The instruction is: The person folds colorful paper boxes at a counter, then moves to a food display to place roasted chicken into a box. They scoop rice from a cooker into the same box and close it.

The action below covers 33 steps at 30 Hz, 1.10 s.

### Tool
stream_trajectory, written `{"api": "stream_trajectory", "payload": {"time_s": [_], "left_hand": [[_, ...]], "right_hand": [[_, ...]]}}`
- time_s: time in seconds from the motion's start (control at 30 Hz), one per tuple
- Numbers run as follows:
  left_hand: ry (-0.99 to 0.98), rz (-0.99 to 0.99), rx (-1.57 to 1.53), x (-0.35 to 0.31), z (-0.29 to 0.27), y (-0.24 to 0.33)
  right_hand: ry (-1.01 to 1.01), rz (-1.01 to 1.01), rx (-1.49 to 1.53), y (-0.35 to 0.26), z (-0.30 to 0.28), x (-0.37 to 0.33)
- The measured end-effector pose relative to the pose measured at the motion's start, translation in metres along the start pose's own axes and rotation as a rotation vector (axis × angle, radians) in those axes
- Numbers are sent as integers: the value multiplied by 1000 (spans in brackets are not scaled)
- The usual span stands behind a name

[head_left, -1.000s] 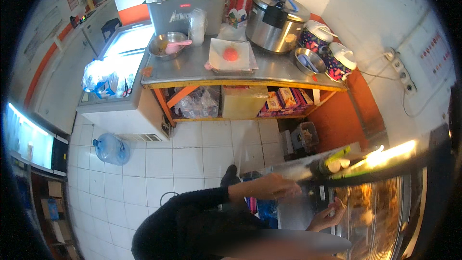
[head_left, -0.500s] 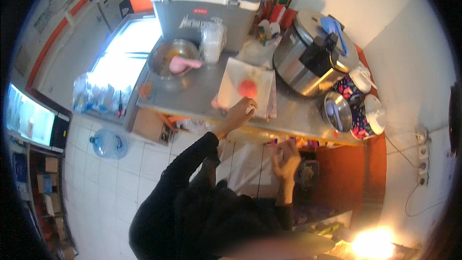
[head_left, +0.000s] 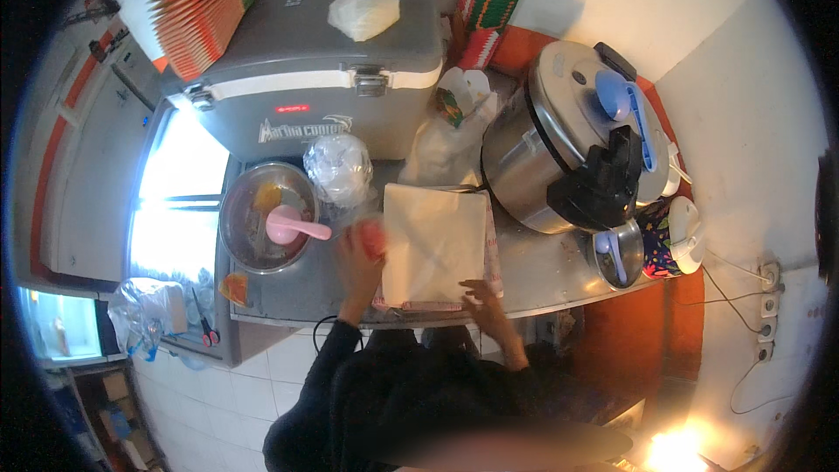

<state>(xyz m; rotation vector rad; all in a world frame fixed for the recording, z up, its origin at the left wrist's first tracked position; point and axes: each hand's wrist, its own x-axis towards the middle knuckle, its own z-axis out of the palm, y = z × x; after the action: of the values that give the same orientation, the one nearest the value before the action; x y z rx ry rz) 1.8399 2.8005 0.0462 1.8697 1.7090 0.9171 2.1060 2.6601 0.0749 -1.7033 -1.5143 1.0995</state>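
My left hand (head_left: 357,273) is closed on a small round red thing (head_left: 371,239), blurred by motion, at the left edge of the stacked paper sheets (head_left: 433,240). My right hand (head_left: 491,315) reaches over the counter's front edge, fingers apart, by the lower right corner of the sheets. Nothing shows in it. The top sheet is cream-coloured and bare, with pink-patterned paper peeking out beneath. Left of my left hand, a metal bowl (head_left: 240,249) has a pink scoop (head_left: 284,225) resting in it. Behind that hand stand plastic-wrapped clear cups (head_left: 338,170).
A grey cooler box (head_left: 323,109) backs the counter. To the right are a large steel rice cooker (head_left: 533,157) with blue spoons on its lid, and a small metal bowl (head_left: 603,275). Scissors (head_left: 206,328) lie by plastic bags at far left.
The round red thing has left the paper and is now in my left hand, off to the left. My right hand has risen to the counter edge. The view has shifted closer over the counter.
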Motion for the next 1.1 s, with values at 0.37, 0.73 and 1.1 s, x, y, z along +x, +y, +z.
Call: {"api": "stream_trajectory", "payload": {"time_s": [0.37, 0.73, 1.1], "left_hand": [[-163, 752, -414, 85, 41, 284], [-341, 699, -590, 105, 51, 405], [184, 1043, -113, 254, -6, 581]], "right_hand": [[1010, -392, -664, -121, -349, 95], [941, -317, 55, -49, -401, 71], [1358, -543, -520, -89, -512, 86]]}}
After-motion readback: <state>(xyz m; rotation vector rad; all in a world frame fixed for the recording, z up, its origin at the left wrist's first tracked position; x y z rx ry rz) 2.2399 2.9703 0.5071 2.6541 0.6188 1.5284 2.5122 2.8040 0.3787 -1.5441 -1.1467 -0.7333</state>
